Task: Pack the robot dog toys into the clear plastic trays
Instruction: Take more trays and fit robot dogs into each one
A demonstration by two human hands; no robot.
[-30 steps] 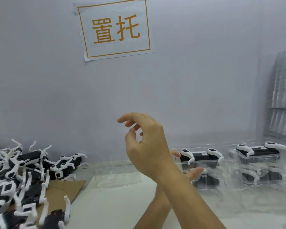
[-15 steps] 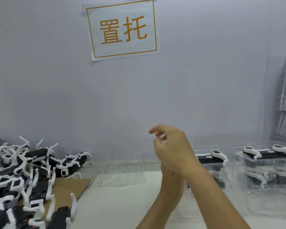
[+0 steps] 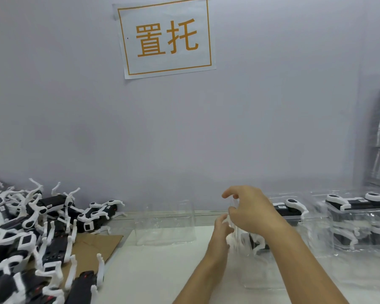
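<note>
The unpacked toys [image 3: 31,244] lie heaped at the tabletop's left edge, partly on cardboard [image 3: 97,244], legs pointing every way so no common long axis shows; an empty tray [image 3: 165,229] stands by the back edge between heap and hands; filled trays [image 3: 355,224] line the back right. Both hands meet mid-table at a filled tray [image 3: 259,242]: the right hand [image 3: 252,211] curls over its clear top edge, seemingly pinching it, the left hand [image 3: 222,229] lies loose-fingered against its left wall; I judge the left hand nearer the heap, which lies well apart to its left
</note>
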